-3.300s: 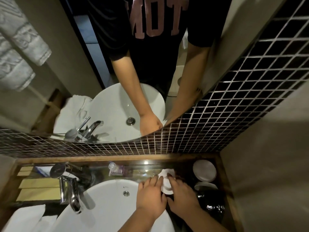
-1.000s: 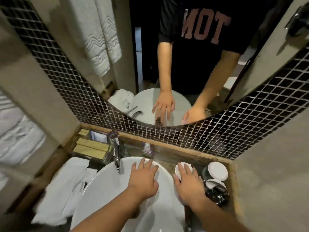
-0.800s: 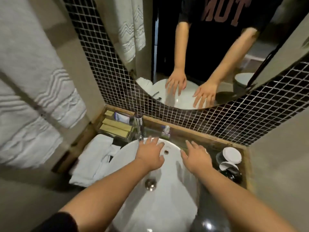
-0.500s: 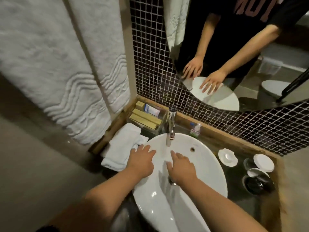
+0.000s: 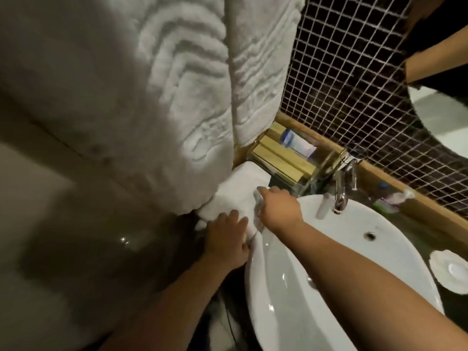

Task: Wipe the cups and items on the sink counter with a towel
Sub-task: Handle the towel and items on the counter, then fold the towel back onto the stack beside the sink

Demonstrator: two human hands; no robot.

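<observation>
Both hands are down at the left end of the worktop (image 5: 417,219), on a folded white towel (image 5: 238,188) that lies between the basin (image 5: 354,249) and the wall; behind the towel stands a clear tray (image 5: 304,173) holding pale wooden-looking boxes (image 5: 276,158) laid side by side, with a small white and blue tube (image 5: 296,141) behind them; the tray looks transparent, though the blur makes its edges hard to follow. A chrome tap (image 5: 342,188) leans over the basin rim, and further right along the wooden ledge lie some small items (image 5: 390,201) too smeared to name (one has green on it). A white dish (image 5: 450,269) sits on the dark worktop at the far right, apart from the basin; nothing can be made out in it. The left hand (image 5: 225,239) rests flat on the near edge of the towel, fingers spread and relaxed, its grip not closed on anything. The right hand (image 5: 278,211) reaches across the basin rim with its grip curled around a fold of the towel, pinching the cloth at its inner edge. Two large patterned towels (image 5: 177,84) hang on the wall above, their lower hems draping over the folded one.
</observation>
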